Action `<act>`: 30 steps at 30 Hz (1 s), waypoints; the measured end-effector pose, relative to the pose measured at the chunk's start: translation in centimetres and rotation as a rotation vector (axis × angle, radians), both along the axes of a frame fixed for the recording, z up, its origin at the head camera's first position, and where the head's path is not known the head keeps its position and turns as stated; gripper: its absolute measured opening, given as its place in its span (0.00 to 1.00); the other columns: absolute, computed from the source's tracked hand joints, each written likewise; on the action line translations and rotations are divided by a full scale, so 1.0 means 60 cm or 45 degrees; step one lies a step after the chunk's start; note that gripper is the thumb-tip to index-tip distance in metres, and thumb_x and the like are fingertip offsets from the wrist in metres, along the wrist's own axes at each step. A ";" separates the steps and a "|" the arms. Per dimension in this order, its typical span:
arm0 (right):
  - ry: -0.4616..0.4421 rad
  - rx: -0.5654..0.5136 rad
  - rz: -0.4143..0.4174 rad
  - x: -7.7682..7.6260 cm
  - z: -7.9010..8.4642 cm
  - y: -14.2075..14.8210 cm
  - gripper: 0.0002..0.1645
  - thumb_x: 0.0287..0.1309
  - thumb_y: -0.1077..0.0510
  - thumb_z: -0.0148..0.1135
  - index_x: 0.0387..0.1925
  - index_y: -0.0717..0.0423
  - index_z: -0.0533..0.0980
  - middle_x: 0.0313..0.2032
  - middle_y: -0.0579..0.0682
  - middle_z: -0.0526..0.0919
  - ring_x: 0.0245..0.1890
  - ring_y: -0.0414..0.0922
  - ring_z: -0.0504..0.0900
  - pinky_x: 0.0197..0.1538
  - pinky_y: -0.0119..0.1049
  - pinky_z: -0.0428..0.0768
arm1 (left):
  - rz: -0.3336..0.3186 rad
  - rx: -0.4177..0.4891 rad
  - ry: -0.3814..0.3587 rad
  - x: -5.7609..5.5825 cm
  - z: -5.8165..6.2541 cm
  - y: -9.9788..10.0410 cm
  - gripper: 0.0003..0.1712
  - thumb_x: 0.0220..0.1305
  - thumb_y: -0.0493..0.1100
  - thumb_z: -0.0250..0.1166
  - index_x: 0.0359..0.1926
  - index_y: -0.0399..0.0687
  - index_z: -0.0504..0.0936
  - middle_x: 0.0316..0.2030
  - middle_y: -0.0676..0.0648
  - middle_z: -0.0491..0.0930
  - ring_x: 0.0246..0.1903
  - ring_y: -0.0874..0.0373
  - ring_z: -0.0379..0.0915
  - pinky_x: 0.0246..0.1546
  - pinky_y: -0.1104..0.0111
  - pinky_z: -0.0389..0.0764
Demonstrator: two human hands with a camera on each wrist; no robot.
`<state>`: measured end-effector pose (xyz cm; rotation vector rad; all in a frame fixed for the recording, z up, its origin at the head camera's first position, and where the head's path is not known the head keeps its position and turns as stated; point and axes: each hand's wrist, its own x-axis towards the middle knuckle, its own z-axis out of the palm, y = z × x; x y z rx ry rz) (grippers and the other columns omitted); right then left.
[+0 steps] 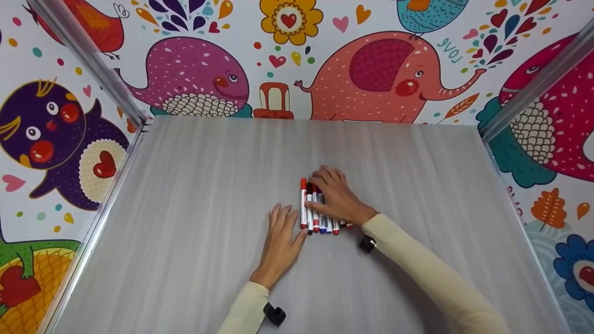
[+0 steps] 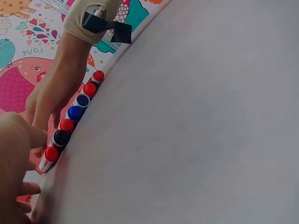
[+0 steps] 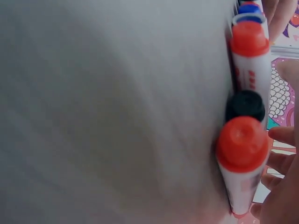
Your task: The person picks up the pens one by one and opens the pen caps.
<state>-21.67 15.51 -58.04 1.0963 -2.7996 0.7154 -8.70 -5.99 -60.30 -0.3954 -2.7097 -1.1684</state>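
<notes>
Partly beneath my spread right grip [image 1: 338, 197] and just beside my straight-fingered left grip [image 1: 280, 241] lie the markers [image 1: 323, 223], likely light, stiff and prone to roll, best taken round their smooth barrels [image 1: 303, 204].

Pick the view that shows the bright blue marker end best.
Left wrist: the bright blue end faces the camera uncovered. The head view shows it tiny; the right wrist view shows it partly hidden behind nearer markers.
</notes>
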 end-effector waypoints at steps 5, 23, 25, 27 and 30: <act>-0.059 0.019 0.004 -0.005 -0.002 -0.003 0.47 0.72 0.32 0.66 0.76 0.60 0.73 0.75 0.63 0.72 0.82 0.65 0.58 0.81 0.69 0.50 | -0.007 -0.016 0.021 0.001 -0.002 0.005 0.30 0.77 0.44 0.70 0.72 0.33 0.77 0.76 0.31 0.69 0.82 0.29 0.51 0.81 0.34 0.50; -0.111 0.085 0.027 -0.018 0.008 -0.013 0.51 0.71 0.31 0.65 0.80 0.58 0.68 0.78 0.64 0.67 0.82 0.66 0.56 0.79 0.72 0.51 | -0.015 -0.099 0.027 -0.004 -0.001 0.002 0.29 0.73 0.41 0.75 0.70 0.35 0.80 0.76 0.33 0.70 0.82 0.31 0.51 0.81 0.35 0.49; -0.128 0.106 0.028 -0.019 0.009 -0.013 0.51 0.71 0.30 0.64 0.81 0.58 0.68 0.79 0.65 0.65 0.83 0.67 0.54 0.79 0.74 0.50 | -0.003 -0.093 0.033 -0.006 -0.001 0.003 0.29 0.73 0.41 0.76 0.69 0.36 0.80 0.75 0.34 0.70 0.82 0.31 0.51 0.81 0.35 0.50; -0.139 0.122 0.034 -0.020 0.011 -0.014 0.51 0.71 0.29 0.64 0.81 0.57 0.68 0.79 0.65 0.64 0.83 0.67 0.53 0.79 0.74 0.50 | 0.011 -0.080 0.037 -0.007 0.000 0.004 0.28 0.72 0.41 0.76 0.68 0.36 0.81 0.75 0.35 0.71 0.82 0.32 0.52 0.81 0.36 0.52; -0.139 0.136 0.048 -0.021 0.014 -0.016 0.50 0.70 0.29 0.64 0.80 0.56 0.69 0.79 0.66 0.64 0.83 0.67 0.52 0.78 0.75 0.49 | 0.024 -0.050 0.041 -0.008 -0.001 0.003 0.27 0.71 0.41 0.77 0.67 0.36 0.82 0.74 0.35 0.72 0.82 0.33 0.53 0.80 0.38 0.56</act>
